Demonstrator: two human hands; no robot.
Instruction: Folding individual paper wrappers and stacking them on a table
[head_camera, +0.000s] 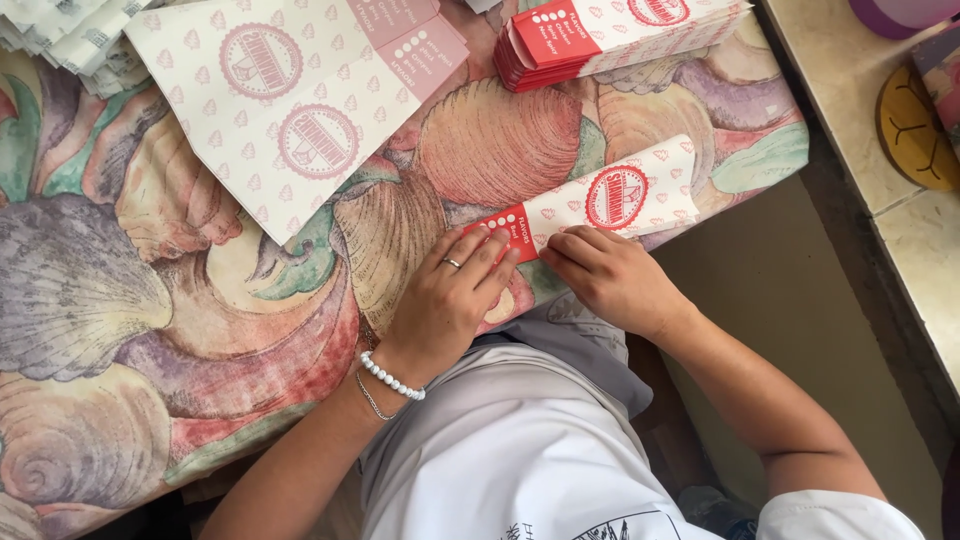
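Shell-print tablecloth (120, 300) covers the work surface, big pastel shells all over; person in a white shirt sits at its near edge, lap and lower shirt cut off by the frame bottom. Left hand (445, 300), with a ring, bead bracelet and thin chain, lies flat with fingers pressing the red end of a folded paper sleeve (600, 205), not closed around it. Right hand (610, 275) is knuckles-up just beside it, fingertips curled onto the sleeve's near edge; fingertips are hidden under the hand, so can't tell whether it pinches or only presses. Sleeve sits at the table's near edge, long axis running lower-left to upper-right, red end toward the hands, white patterned end with a round red emblem pointing away. Farther back left, large flat sheets (290, 100) of the same white-and-pink print lie fanned, top cut off. Far left corner: stack of folded paper (60, 40), mostly out of frame. Far centre: neat stack of finished sleeves (600, 40), red ends facing left. Right side: stone counter (860, 110) with a round wooden disc (915, 130), partly cropped.
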